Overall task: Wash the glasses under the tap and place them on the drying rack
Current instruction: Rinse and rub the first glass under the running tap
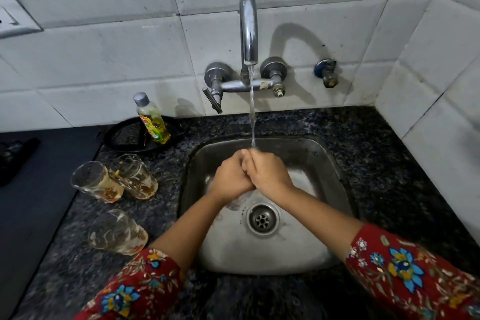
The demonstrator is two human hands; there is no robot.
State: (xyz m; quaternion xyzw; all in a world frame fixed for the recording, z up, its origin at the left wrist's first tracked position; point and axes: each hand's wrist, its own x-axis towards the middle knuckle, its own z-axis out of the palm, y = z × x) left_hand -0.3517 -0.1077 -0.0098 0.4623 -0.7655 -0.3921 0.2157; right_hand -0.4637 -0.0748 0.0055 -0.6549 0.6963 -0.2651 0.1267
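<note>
Grip: our left hand and right hand clasp each other, holding nothing; three soiled glasses leftward on tabletop, likely fragile, slippery, best gripped mid-wall.

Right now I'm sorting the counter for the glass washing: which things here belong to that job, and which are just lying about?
Job:
three dirty glasses
running tap
sink
left hand
right hand
soap bottle

Lying about:
black tray
small wall valve
</note>
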